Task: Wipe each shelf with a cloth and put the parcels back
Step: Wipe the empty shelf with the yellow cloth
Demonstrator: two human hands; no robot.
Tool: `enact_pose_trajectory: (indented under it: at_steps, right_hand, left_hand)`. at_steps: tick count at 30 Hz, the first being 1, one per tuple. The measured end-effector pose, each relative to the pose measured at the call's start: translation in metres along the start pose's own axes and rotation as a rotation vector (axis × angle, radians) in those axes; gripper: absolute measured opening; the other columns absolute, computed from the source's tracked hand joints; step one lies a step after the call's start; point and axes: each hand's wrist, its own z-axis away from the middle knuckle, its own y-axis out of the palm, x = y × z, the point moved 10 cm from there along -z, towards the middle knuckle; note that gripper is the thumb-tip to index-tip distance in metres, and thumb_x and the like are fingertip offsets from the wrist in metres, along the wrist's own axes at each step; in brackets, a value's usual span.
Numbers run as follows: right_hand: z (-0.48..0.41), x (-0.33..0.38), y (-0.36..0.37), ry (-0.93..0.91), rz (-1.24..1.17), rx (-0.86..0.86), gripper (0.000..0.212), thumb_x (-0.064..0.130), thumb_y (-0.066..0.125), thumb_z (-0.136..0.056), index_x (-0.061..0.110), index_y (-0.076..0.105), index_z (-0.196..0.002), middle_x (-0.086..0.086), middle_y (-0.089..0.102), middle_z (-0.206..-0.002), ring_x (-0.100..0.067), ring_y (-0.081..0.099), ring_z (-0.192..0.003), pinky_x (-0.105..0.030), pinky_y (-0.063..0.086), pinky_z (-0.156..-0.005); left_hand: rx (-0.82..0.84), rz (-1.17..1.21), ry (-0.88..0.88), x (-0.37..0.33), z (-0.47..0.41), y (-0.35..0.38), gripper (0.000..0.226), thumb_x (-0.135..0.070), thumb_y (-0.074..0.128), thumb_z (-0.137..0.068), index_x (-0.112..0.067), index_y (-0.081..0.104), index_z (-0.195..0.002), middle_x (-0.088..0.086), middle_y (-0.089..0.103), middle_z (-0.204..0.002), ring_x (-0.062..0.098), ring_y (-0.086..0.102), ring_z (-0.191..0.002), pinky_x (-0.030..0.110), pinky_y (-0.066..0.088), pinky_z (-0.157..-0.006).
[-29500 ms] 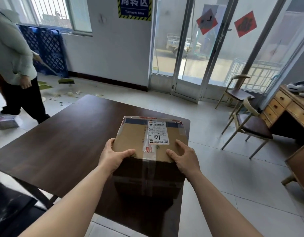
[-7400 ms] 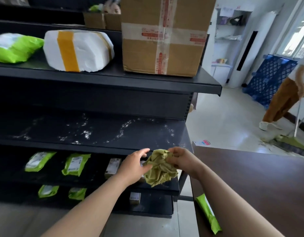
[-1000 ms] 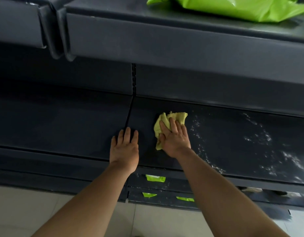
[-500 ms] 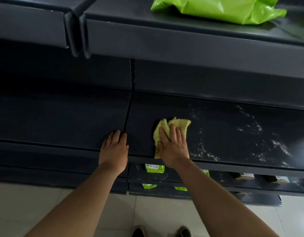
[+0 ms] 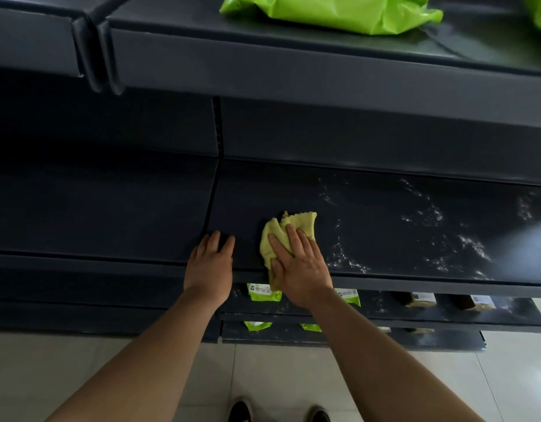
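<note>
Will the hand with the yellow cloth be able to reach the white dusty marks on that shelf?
Probably yes: the right hand presses the cloth beside the marks, with only bare shelf between.

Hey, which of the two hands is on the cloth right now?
The right hand presses flat on the yellow cloth; the left hand rests bare on the shelf beside it.

The cloth (image 5: 289, 233) lies on the middle shelf (image 5: 385, 226), near its front edge, with the right hand (image 5: 302, 269) flat on top. The left hand (image 5: 209, 269) rests just left of it (at the seam between shelf sections). A bagged parcel (image 5: 330, 10) sits on the upper shelf (image 5: 293, 65). On a lower shelf, small packets (image 5: 264, 292) lie left of what seem to be boxes (image 5: 421, 300).
</note>
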Motion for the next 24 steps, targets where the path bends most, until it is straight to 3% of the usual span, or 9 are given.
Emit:
enact_pose_trajectory:
  at_steps: [4, 10, 14, 17, 20, 24]
  right_hand:
    - [0.020, -0.064, -0.005, 0.107, -0.024, -0.057, 0.067, 0.053, 0.005, -0.091, 0.031, 0.022, -0.152, -0.010, 0.012, -0.161, -0.031, 0.015, -0.147, -0.043, 0.008, -0.121]
    - [0.047, -0.163, -0.007, 0.271, 0.003, -0.034, 0.074, 0.056, -0.010, -0.083, 0.035, 0.003, -0.153, -0.006, -0.004, -0.162, -0.024, -0.001, -0.149, -0.037, -0.003, -0.121]
    - [0.048, -0.204, -0.003, 0.359, -0.015, 0.049, 0.056, 0.047, 0.012, -0.100, 0.035, -0.002, -0.153, -0.007, -0.010, -0.162, -0.026, -0.006, -0.149, -0.041, -0.001, -0.121]
    - [0.040, -0.189, -0.005, 0.250, -0.006, 0.057, 0.057, 0.038, 0.025, -0.101, 0.034, 0.002, -0.154, -0.007, -0.012, -0.161, -0.030, -0.007, -0.149, -0.044, -0.001, -0.121]
    - [0.025, -0.153, -0.015, -0.019, 0.008, -0.011, 0.061, 0.031, 0.034, -0.095, 0.032, 0.015, -0.153, -0.009, 0.001, -0.162, -0.033, 0.003, -0.148, -0.041, 0.000, -0.120]
    - [-0.012, -0.127, -0.015, -0.168, 0.051, 0.017, 0.063, 0.023, 0.038, -0.099, 0.033, 0.007, -0.153, -0.004, -0.002, -0.162, -0.027, 0.000, -0.149, -0.037, -0.003, -0.120]
  left_hand:
    - [-0.002, -0.032, 0.047, -0.034, -0.007, 0.006, 0.052, -0.026, 0.032, -0.104, -0.023, 0.014, -0.153, 0.008, 0.006, -0.160, 0.027, 0.008, -0.147, 0.039, 0.015, -0.120]
    - [0.011, -0.044, 0.098, -0.082, -0.020, 0.012, 0.050, -0.029, 0.029, -0.105, -0.022, 0.016, -0.152, 0.008, 0.008, -0.160, 0.028, 0.009, -0.147, 0.041, 0.015, -0.120]
    - [0.023, -0.039, 0.075, -0.097, -0.030, 0.016, 0.050, -0.031, 0.027, -0.105, -0.022, 0.015, -0.152, 0.008, 0.007, -0.160, 0.028, 0.008, -0.147, 0.042, 0.015, -0.119]
    - [0.012, -0.041, 0.026, -0.100, -0.037, 0.017, 0.050, -0.032, 0.025, -0.105, -0.022, 0.013, -0.153, 0.007, 0.006, -0.160, 0.028, 0.007, -0.147, 0.043, 0.014, -0.119]
    - [-0.006, -0.043, -0.013, -0.103, -0.043, 0.016, 0.050, -0.032, 0.024, -0.104, -0.023, 0.013, -0.153, 0.006, 0.006, -0.160, 0.028, 0.007, -0.147, 0.043, 0.014, -0.119]
    - [-0.017, -0.031, -0.070, -0.106, -0.051, 0.016, 0.050, -0.031, 0.025, -0.104, -0.024, 0.013, -0.152, 0.005, 0.005, -0.160, 0.026, 0.006, -0.147, 0.044, 0.014, -0.119]
